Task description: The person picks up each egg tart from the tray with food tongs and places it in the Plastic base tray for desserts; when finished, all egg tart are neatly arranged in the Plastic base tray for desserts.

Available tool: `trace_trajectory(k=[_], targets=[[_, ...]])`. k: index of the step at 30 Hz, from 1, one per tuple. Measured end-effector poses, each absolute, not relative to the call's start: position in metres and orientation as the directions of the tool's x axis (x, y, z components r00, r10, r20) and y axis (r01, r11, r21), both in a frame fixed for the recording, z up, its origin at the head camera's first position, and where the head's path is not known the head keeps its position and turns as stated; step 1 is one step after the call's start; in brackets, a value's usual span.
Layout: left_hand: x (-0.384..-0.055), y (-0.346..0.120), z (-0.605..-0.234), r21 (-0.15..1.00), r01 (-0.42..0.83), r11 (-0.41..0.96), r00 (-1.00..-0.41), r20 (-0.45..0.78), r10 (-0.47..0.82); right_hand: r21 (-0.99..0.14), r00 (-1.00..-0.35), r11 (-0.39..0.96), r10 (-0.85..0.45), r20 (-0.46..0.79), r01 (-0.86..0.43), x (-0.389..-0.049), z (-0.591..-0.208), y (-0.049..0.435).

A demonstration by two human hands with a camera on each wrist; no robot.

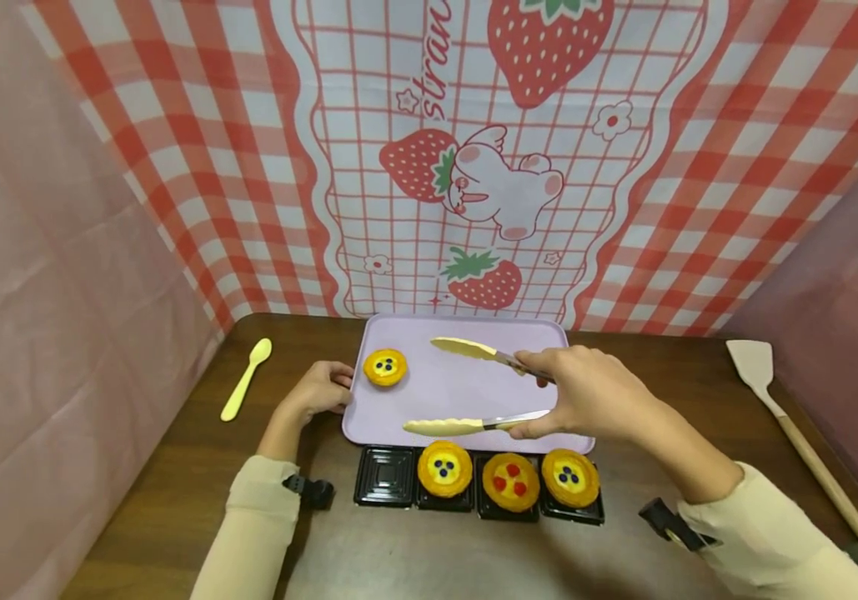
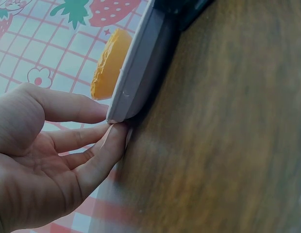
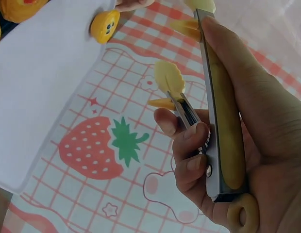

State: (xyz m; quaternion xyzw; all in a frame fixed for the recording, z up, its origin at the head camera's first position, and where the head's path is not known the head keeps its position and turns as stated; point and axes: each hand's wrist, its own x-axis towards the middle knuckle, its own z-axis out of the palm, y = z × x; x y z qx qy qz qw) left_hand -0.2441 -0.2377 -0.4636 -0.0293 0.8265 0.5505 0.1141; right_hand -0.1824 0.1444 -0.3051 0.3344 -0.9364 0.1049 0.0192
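Observation:
My left hand [image 1: 321, 388] holds the left edge of a lilac tray [image 1: 429, 396]; the left wrist view shows thumb and fingers pinching its rim [image 2: 128, 80]. On the tray's left part sits a toy egg tart [image 1: 385, 367] with blue berries. Over the tray's right part, my right hand [image 1: 597, 396] grips metal tongs [image 3: 223, 126] with cream scalloped tips [image 1: 447, 427]. The tong arms stand wide apart with nothing between them. Three more tarts, two blue-berried [image 1: 444, 469] [image 1: 570, 478] and one red-berried [image 1: 511, 482], sit in black square holders in front of the tray.
The leftmost black holder [image 1: 386, 477] shows its ridged bottom. A yellow spoon [image 1: 246, 379] lies on the wooden table at left, a spatula [image 1: 796, 425] at right. A checked strawberry cloth [image 1: 413, 233] hangs behind the tray, with pink cloth on both sides.

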Motion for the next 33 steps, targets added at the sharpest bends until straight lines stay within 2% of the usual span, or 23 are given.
trace_trajectory(k=[13, 21, 33], targets=[[-0.246, -0.238, -0.468, 0.902, -0.176, 0.395, -0.972, -0.222, 0.074, -0.232, -0.805, 0.779, -0.592, 0.035, -0.583, -0.226, -0.325, 0.115], [-0.245, -0.238, -0.466, 0.896, -0.195, 0.400, -0.969, -0.238, 0.061, -0.217, -0.809, 0.792, -0.588, -0.020, -0.571, -0.253, -0.334, 0.101], [-0.246, -0.240, -0.466, 0.895, -0.197, 0.400, -0.968, -0.242, 0.063, -0.256, -0.827, 0.816, -0.555, -0.095, -0.518, -0.269, -0.356, 0.078]])
